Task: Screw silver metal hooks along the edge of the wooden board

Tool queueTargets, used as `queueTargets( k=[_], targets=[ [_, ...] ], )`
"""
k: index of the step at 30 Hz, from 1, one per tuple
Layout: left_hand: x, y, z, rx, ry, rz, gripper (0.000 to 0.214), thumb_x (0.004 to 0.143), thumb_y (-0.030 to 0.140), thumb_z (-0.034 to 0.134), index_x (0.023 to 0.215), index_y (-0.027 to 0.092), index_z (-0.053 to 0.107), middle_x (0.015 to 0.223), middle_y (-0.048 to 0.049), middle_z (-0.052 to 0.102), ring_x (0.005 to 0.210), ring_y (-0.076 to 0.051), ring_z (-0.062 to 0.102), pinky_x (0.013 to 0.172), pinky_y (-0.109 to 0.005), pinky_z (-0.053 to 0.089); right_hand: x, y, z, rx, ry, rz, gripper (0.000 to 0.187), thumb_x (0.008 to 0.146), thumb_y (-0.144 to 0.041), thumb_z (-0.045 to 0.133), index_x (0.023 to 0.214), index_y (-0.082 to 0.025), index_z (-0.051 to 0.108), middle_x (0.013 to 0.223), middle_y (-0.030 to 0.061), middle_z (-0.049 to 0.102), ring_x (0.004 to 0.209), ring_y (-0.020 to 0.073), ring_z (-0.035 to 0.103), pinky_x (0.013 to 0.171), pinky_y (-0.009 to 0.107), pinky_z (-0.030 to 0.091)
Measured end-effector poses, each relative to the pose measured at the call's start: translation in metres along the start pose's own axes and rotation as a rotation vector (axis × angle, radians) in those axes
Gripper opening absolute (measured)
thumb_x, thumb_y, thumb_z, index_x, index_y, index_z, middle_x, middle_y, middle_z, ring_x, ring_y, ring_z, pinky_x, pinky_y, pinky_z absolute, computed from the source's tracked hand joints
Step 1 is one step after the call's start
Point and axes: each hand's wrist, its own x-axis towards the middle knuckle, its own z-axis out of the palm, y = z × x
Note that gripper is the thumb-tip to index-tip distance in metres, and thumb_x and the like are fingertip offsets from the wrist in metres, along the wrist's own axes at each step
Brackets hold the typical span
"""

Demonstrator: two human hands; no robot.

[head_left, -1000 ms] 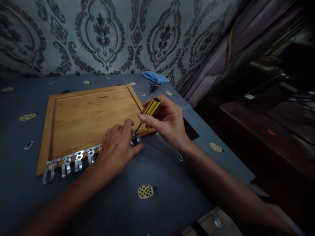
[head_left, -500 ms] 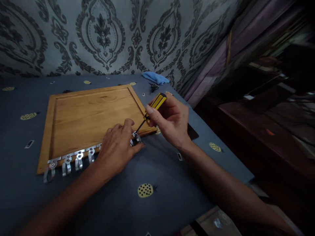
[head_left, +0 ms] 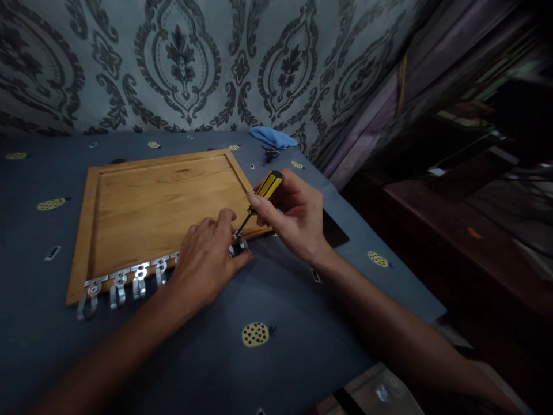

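A framed wooden board (head_left: 164,199) lies on the table, and along its near edge runs a metal hook rail (head_left: 140,272) with several double hooks hanging off the front. My left hand (head_left: 203,259) is closed over that edge, fingers on the board's top and thumb in front by the rightmost hook; it covers the rail's middle. Pinched in the fingers of my right hand (head_left: 298,216) is a yellow and black screwdriver (head_left: 268,185). It tilts down to the left, its tip at the rail beside my left fingertips. Whether the tip sits in a screw, I cannot make out.
A blue cloth (head_left: 273,137) and a small dark object (head_left: 270,154) lie at the back of the table. A flat dark item (head_left: 334,230) pokes out behind my right wrist. The table's right edge (head_left: 389,256) drops towards a dark, cluttered area.
My right hand and the screwdriver have shifted slightly left and down, and the handle stands at a slightly different angle. My left hand stays in place on the board's edge.
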Motion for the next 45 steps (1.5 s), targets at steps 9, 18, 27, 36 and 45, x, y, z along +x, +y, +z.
queueTargets(
  k=[9,18,27,36,45],
  targets=[
    [0.001,0.001,-0.002,0.002,-0.023,-0.012,0.051,0.085,0.032,0.075,0.123,0.018,0.044,0.116,-0.0101,0.07,0.112,-0.035,0.063,0.095,-0.052,0.049,-0.002,0.005,-0.001,-0.074,-0.015,-0.068,0.038,0.081,-0.046,0.082,0.074,-0.022,0.053,0.066,-0.004,0.05,0.057,0.012,0.052,0.051,0.028,0.046],
    [0.0,0.001,-0.001,0.011,-0.025,-0.034,0.053,0.086,0.033,0.074,0.127,0.018,0.043,0.118,-0.0131,0.067,0.112,-0.035,0.063,0.094,-0.051,0.048,0.002,-0.001,-0.007,0.044,-0.145,0.01,0.033,0.082,-0.047,0.081,0.087,-0.019,0.066,0.077,-0.0003,0.061,0.066,0.0127,0.058,0.058,0.027,0.051],
    [0.001,0.004,-0.003,0.005,-0.032,-0.037,0.052,0.085,0.032,0.075,0.125,0.018,0.044,0.113,-0.0104,0.069,0.113,-0.036,0.063,0.096,-0.052,0.048,0.004,0.001,-0.008,0.022,-0.165,0.006,0.037,0.082,-0.05,0.08,0.079,-0.017,0.065,0.068,-0.0024,0.057,0.059,0.0098,0.052,0.053,0.025,0.043],
    [0.0,0.0,0.001,0.025,0.008,0.004,0.05,0.085,0.033,0.074,0.123,0.018,0.045,0.112,-0.0098,0.071,0.109,-0.036,0.064,0.092,-0.051,0.05,-0.001,0.003,-0.002,-0.061,-0.063,-0.027,0.047,0.076,-0.053,0.083,0.068,-0.022,0.049,0.062,-0.0056,0.046,0.056,0.0102,0.042,0.049,0.026,0.034],
    [-0.001,0.0,0.001,0.018,0.014,0.006,0.049,0.085,0.032,0.073,0.122,0.019,0.045,0.112,-0.0093,0.071,0.108,-0.036,0.064,0.091,-0.052,0.05,-0.002,0.001,0.001,-0.083,-0.017,-0.052,0.048,0.078,-0.05,0.083,0.066,-0.021,0.046,0.061,-0.0064,0.043,0.055,0.009,0.04,0.048,0.025,0.033]
  ],
)
